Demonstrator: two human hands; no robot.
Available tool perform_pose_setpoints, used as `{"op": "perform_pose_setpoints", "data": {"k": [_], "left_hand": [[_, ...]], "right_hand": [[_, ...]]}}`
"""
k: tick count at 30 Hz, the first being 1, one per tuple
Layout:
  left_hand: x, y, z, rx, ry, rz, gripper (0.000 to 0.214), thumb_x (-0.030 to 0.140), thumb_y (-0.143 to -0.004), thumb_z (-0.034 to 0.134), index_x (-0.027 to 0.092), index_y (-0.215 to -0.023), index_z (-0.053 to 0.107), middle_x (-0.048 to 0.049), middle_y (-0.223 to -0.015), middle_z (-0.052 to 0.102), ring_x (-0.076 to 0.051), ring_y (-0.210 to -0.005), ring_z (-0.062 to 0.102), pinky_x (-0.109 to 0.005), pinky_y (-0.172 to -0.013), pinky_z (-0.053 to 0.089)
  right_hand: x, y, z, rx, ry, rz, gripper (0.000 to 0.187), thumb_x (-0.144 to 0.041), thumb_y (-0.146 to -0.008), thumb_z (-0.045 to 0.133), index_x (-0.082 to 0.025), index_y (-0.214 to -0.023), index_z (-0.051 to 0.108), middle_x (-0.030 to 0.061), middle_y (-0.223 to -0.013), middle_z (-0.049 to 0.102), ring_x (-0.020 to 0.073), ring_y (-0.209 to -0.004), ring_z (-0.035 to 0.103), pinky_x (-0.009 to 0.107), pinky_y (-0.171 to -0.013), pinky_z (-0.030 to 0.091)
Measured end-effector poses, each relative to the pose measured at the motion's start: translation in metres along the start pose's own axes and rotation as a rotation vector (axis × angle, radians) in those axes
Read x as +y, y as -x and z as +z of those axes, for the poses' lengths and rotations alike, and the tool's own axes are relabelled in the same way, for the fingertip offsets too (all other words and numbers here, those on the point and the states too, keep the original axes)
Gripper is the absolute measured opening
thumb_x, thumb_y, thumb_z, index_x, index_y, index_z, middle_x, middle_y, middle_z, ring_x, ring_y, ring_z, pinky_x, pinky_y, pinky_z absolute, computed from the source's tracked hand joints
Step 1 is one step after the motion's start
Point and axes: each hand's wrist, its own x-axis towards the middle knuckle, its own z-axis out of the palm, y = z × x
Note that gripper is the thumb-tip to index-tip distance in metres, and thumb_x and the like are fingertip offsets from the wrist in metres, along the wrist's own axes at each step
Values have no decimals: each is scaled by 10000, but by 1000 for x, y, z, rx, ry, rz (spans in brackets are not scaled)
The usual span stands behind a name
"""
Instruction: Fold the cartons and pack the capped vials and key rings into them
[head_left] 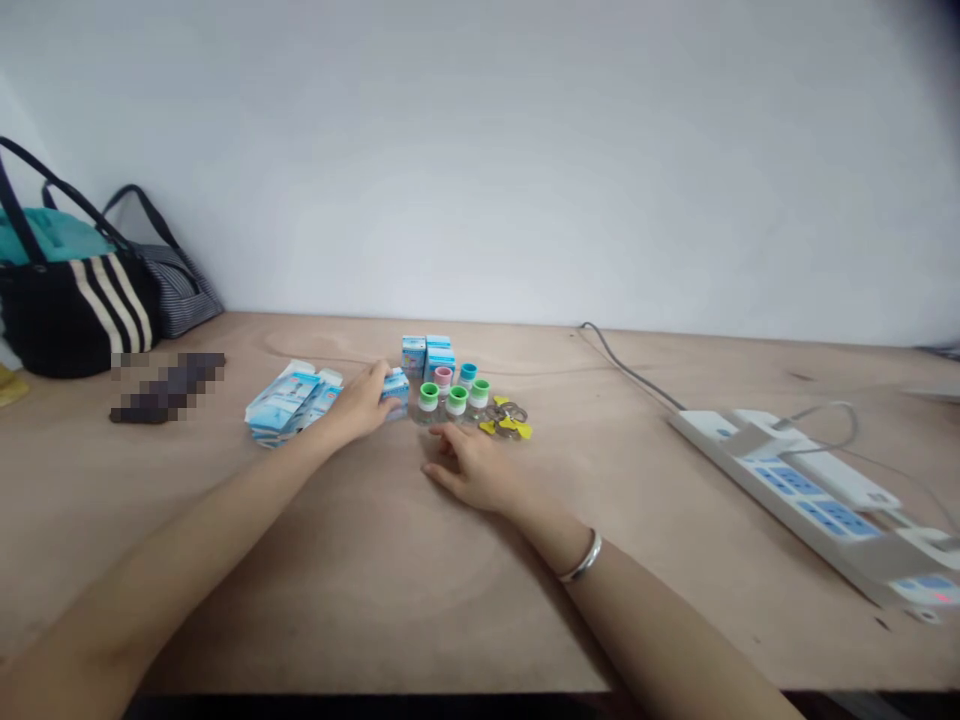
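Left hand [364,400] has its thumb and fingers closed around the left end of a small blue-and-white cardboard box [396,393], thumb on the near side, so only the right part of it pokes out. Can't really tell if the box is sitting on the table or a hair above it. Right hand [472,465] is half open and has nothing in it that I can see: thumb and index finger apart, the others loosely curled, fingertips just in front of the bottles. Can't tell if they actually touch one.

Those are five little clear bottles with coloured tops, bunched up right of the held box: three green tops [457,397], one pink top [443,376] and one blue top [468,371]. Behind them stand three more blue-and-white cardboard boxes [440,362], packed close together. Just right of the bottles there's a small heap of greyish rings with bright yellow tags [507,428]. Over on the other side, by the left wrist, lies a pile of flattened blue-and-white cartons [281,402]. All of it's on a light brown wooden table [360,600].
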Motion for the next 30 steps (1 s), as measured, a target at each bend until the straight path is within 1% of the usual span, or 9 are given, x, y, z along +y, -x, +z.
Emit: {"op": "perform_pose_setpoints", "data": {"k": [5, 9, 13, 18, 21, 23, 25, 27, 30], "left_hand": [[10, 58, -19, 45, 171, 52, 363, 333, -764, 663, 231, -1081, 519, -56, -1084, 624, -264, -1046, 577, -443, -923, 432], [26, 84, -19, 55, 352, 159, 424, 301, -775, 659, 254, -1172, 515, -78, -1186, 560, -240, -1118, 545, -400, -951, 439], [37, 91, -10, 55, 473, 96, 496, 277, -730, 703, 271, -1182, 497, -55, -1126, 599, -231, -1052, 579, -413, -929, 466], [37, 95, 3, 109, 650, -59, 646, 303, -670, 759, 257, -1217, 419, -74, -1148, 586, -234, -1032, 613, -425, -910, 495], [36, 96, 6, 98, 715, -60, 688, 326, -653, 775, 259, -1219, 391, -73, -1130, 586, -236, -1040, 612, -431, -908, 501], [36, 96, 6, 109, 743, -36, 683, 331, -641, 786, 259, -1193, 390, -62, -1107, 587, -226, -1037, 611, -429, -922, 497], [35, 96, 4, 110, 752, -10, 640, 336, -641, 787, 255, -1150, 409, -51, -1086, 591, -215, -1029, 611, -427, -943, 485], [34, 94, 2, 84, 739, 6, 602, 343, -647, 783, 254, -1130, 435, -48, -1081, 599, -214, -1026, 611, -425, -948, 481], [31, 91, 0, 11, 690, 24, 625, 358, -649, 782, 261, -1177, 463, -63, -1127, 612, -233, -1037, 611, -430, -936, 484]], "right_hand": [[-3, 0, 0, 125, -205, -50, 596, -461, -773, 662, -182, -1255, 447, 131, -1163, 559, 208, -890, 577, 353, -743, 495], [-13, -1, -2, 157, -328, -172, 666, -464, -759, 680, -208, -1313, 412, 121, -1201, 534, 214, -982, 562, 361, -808, 497], [-23, -3, -7, 173, -323, -233, 505, -419, -783, 672, -204, -1217, 530, 95, -1078, 610, 204, -950, 581, 345, -829, 478], [-30, -4, -14, 168, -177, -180, 386, -457, -786, 654, -217, -1088, 641, 70, -925, 661, 207, -874, 595, 343, -816, 447], [-30, -8, -10, 190, -257, -85, 325, -483, -840, 566, -183, -847, 689, 28, -734, 641, 175, -737, 588, 292, -716, 442], [-28, -13, -5, 196, -412, 44, 455, -507, -894, 446, -160, -665, 632, 5, -606, 575, 145, -616, 553, 255, -599, 422], [-25, -18, 1, 206, -605, 175, 448, -515, -903, 401, -158, -720, 602, -3, -593, 560, 137, -568, 541, 241, -533, 412], [-22, -20, 4, 270, -726, 250, 364, -504, -881, 450, -165, -928, 572, -5, -634, 580, 143, -574, 553, 246, -529, 430], [-22, -16, -2, 503, -627, 204, 299, -457, -858, 522, -192, -996, 517, -2, -682, 576, 142, -612, 542, 259, -576, 445]]}}
